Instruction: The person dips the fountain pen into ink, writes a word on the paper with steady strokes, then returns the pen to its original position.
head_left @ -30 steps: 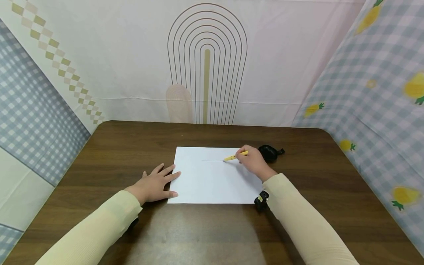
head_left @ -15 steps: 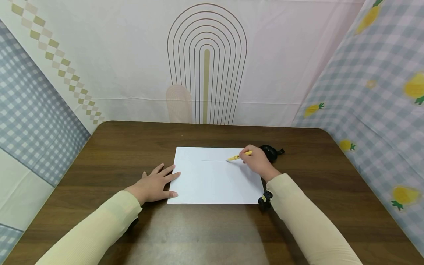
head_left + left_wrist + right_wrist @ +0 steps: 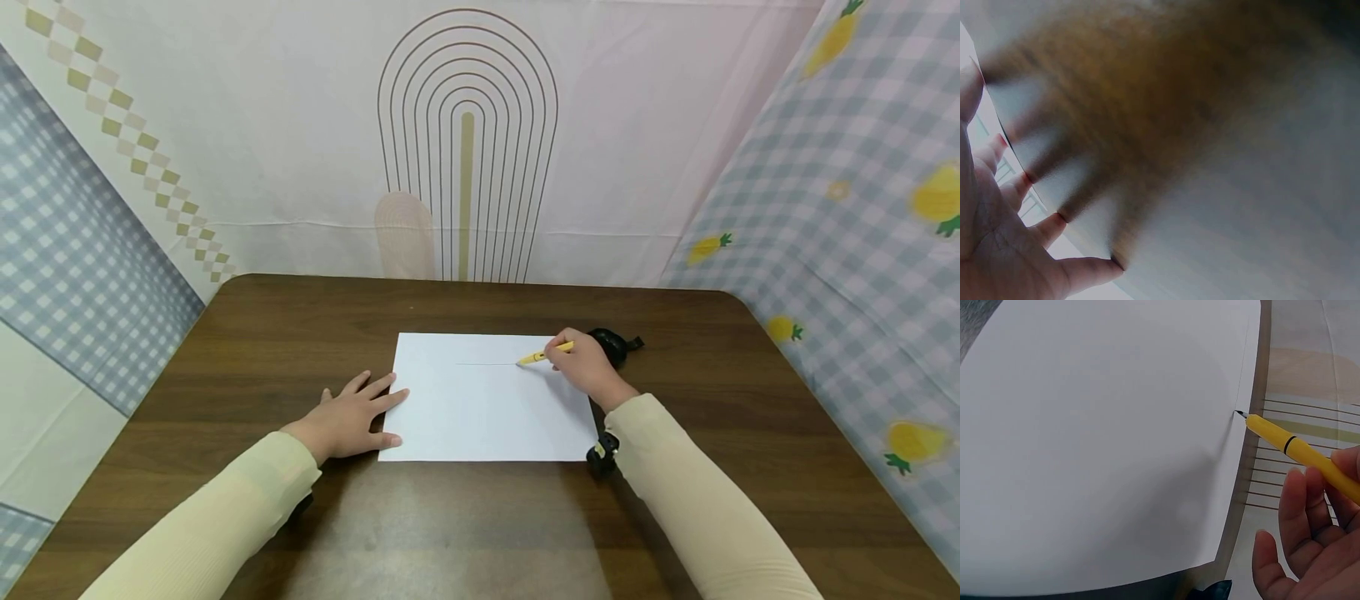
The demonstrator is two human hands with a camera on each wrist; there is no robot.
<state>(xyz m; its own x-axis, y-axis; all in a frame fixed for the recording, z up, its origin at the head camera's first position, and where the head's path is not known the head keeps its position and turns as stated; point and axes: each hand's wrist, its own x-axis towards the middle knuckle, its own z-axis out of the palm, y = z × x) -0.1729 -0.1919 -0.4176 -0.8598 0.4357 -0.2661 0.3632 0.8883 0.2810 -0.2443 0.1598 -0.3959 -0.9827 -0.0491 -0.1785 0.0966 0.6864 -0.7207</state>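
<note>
A white sheet of paper [image 3: 465, 408] lies on the brown wooden table. My right hand [image 3: 583, 365] pinches a yellow pen [image 3: 536, 357] over the sheet's upper right part. In the right wrist view the pen [image 3: 1285, 440] has a dark tip that meets the paper [image 3: 1116, 425] at the end of a thin straight line [image 3: 1244, 356]. That line [image 3: 483, 364] runs level across the upper part of the sheet. My left hand [image 3: 348, 421] rests with fingers spread, some fingertips on the sheet's left edge and the others on the wood. The left wrist view shows the left hand [image 3: 1010, 231] palm side.
A black rounded object [image 3: 611, 346] with a short strap sits just behind my right hand. The table [image 3: 465, 533] reaches back to a white patterned cloth [image 3: 300, 125]. Checked cloths hang at the left [image 3: 82, 225] and right [image 3: 840, 242].
My right hand and the pen have slid a little to the right, and the line has grown longer behind the tip. My left hand and the paper have stayed put.
</note>
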